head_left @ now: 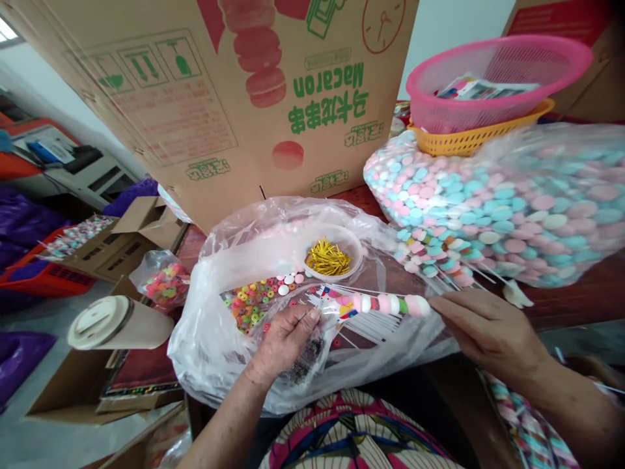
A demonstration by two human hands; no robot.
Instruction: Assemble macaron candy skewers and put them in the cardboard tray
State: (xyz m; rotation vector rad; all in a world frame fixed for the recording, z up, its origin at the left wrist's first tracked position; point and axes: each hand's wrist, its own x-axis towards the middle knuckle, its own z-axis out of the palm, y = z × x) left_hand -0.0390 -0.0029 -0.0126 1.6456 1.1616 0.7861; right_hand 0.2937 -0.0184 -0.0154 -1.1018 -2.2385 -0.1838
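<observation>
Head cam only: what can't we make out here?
All head view:
- Right hand: its grip on the candy skewer, hidden by its own fingers.
- Left hand: its palm, hidden by the back of the hand.
- Carton: top cut off by the upper edge; small print too blurred to read.
- Cup: contents hidden by the lid.

1. And here's the wrapper [336,305], clear glossy film; the skewered sweets [387,304] look smooth and matt.
2. Crinkles everywhere on that thin, shiny plastic sheet [195,332], over a surface [576,306] gleaming like dark polished wood!
3. Gold strips [328,258] flash metallic in a smooth plastic bowl [358,255].
4. Toward the far edge, matt brown cardboard on the box [170,163].
5. Far edge again, right side: the pink basket [430,109], shiny perforated plastic.
</observation>
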